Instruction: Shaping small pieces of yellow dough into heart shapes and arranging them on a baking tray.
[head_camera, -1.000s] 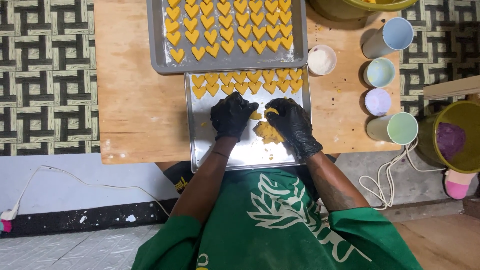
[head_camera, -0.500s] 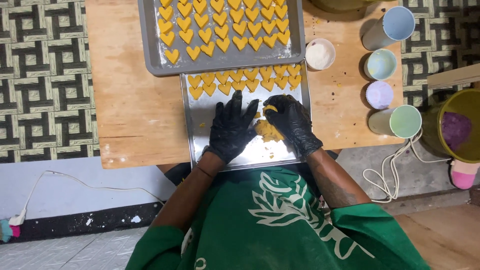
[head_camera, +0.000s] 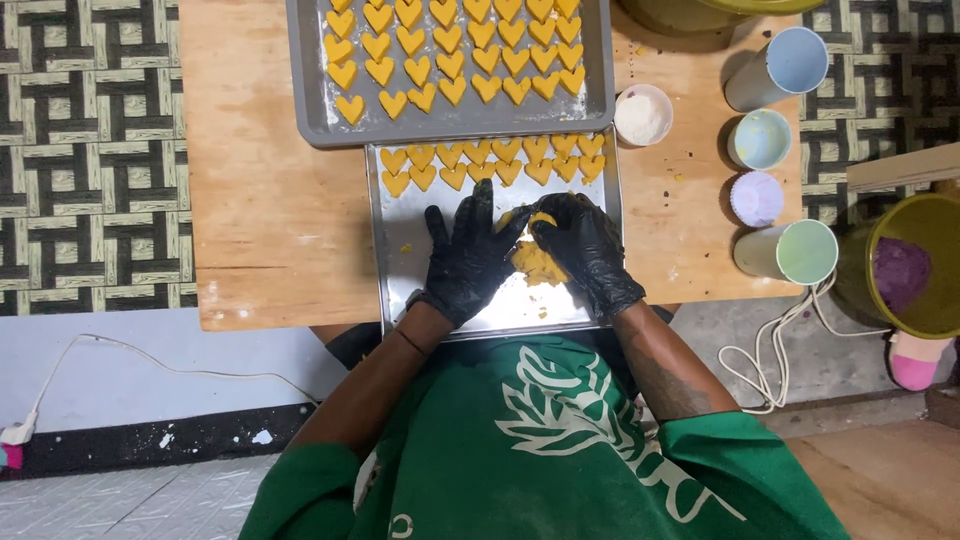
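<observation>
Both my hands wear black gloves and work over the near metal tray (head_camera: 395, 270). My left hand (head_camera: 465, 255) lies flat on the tray with its fingers spread, touching a lump of yellow dough (head_camera: 535, 262). My right hand (head_camera: 585, 245) is curled around the top of that dough, pinching a piece at its fingertips. Two rows of yellow heart-shaped dough pieces (head_camera: 480, 165) lie along the tray's far edge. A second grey tray (head_camera: 310, 115) beyond holds several rows of the same hearts.
The trays rest on a wooden board (head_camera: 270, 220). To the right stand a small white bowl of flour (head_camera: 642, 116), pastel cups (head_camera: 775, 65) and a yellow-green bucket (head_camera: 915, 265) with purple contents. A white cable (head_camera: 770, 360) coils by the board's near right corner.
My left hand has flattened and spread its fingers on the tray. My right hand has stayed on the dough lump, shifting slightly toward the far side.
</observation>
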